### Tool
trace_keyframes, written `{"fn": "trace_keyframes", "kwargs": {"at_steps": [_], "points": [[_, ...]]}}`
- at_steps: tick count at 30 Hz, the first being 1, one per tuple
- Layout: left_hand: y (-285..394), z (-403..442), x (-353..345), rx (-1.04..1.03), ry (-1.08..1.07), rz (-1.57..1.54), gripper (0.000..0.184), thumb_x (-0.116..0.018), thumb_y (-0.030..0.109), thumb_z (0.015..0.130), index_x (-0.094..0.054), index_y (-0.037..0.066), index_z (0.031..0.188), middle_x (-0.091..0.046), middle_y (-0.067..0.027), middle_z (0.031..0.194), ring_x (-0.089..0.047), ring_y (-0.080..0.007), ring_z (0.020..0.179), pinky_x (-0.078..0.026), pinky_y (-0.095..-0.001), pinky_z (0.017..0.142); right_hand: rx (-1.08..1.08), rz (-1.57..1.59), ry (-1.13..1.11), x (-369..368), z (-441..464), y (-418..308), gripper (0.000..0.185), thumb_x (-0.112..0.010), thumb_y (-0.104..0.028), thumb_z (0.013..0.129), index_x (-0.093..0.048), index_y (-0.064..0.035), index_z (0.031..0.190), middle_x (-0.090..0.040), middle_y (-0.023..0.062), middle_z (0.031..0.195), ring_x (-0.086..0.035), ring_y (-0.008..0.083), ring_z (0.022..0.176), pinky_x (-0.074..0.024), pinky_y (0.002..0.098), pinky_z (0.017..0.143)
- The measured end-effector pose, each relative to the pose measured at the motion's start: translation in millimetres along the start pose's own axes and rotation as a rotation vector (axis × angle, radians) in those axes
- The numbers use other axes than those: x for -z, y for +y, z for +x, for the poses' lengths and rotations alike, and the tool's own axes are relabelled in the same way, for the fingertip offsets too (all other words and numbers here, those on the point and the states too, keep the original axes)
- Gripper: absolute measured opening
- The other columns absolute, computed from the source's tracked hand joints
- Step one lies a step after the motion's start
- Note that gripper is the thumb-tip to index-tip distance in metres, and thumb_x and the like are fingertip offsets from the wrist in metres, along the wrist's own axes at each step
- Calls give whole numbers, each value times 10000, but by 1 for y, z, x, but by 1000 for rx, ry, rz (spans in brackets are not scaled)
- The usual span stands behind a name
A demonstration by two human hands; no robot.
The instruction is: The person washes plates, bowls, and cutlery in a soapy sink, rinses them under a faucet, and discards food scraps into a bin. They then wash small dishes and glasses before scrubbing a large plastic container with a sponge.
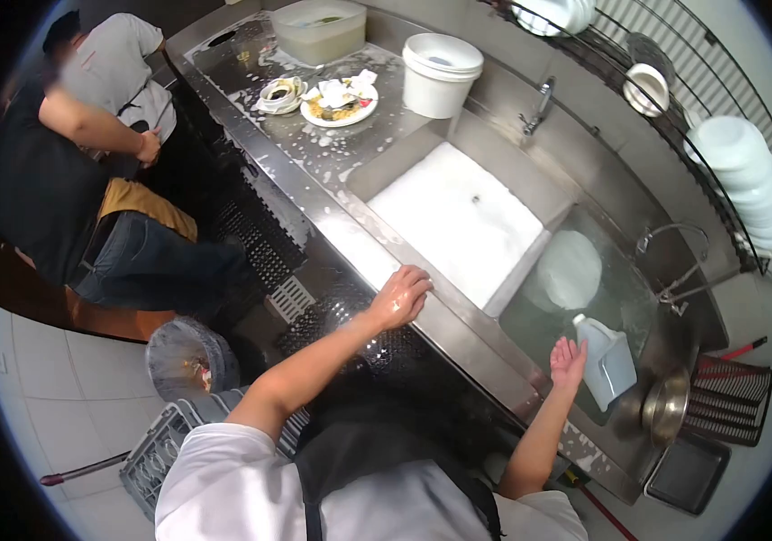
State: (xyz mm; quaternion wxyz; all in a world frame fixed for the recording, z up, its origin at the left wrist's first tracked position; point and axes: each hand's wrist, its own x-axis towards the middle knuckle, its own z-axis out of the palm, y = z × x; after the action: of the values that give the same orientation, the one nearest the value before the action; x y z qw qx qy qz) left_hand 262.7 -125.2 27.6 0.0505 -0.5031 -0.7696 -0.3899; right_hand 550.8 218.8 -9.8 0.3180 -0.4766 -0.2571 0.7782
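Far L, 1 co-worker [48, 180] in a dark top, w/ lined bin [189, 359] nearer me. Then person's L hand [402, 298], loosely curled at counter edge [471, 329], no item visible in it, well apart from jug. Foamy basin [514, 162] beyond. Then R hand [569, 362], the closer one: palm up, fingers part-open, no grip seen. Jug [611, 368] just R of it in water basin [530, 326], neck far & slightly L, base near; contact unclear

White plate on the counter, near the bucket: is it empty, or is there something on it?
Not empty. Yellow food scraps and crumpled white paper lie on the plate.
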Motion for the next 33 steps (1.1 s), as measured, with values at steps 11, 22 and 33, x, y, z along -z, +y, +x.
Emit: {"fn": "trace_keyframes", "kwargs": {"at_steps": [11, 22, 33], "points": [[-134, 27, 96, 262, 80, 31, 208, -508, 47, 793, -648, 43, 946, -636, -156, 943, -576, -317, 925, -438, -400, 867, 69, 247, 161, 85, 195, 46, 168, -444, -224, 916, -522, -108, 823, -535, 16, 696, -451, 115, 528, -388, 241, 470], [-354, 99, 273, 748, 253, 507, 286, -571, 194, 848, -524, 32, 1080, -633, -225, 887, -607, -400, 847, -478, -478, 706, 371, -470, -73, -357, 85, 88, 219, -524, -145, 884, -575, -61, 1080, -622, 50, 829, -576, 118, 677, -473, 243, 559], [-410, 187, 321, 501, 219, 592, 121, -573, 148, 815, -604, 37, 776, -616, -193, 687, -612, -391, 654, -478, -466, 592, 821, -1244, -811, -779, -13, 361, 231, -565, -229, 832, -610, -9, 884, -656, 193, 881, -637, 361, 842, -492, 453, 744]]}}
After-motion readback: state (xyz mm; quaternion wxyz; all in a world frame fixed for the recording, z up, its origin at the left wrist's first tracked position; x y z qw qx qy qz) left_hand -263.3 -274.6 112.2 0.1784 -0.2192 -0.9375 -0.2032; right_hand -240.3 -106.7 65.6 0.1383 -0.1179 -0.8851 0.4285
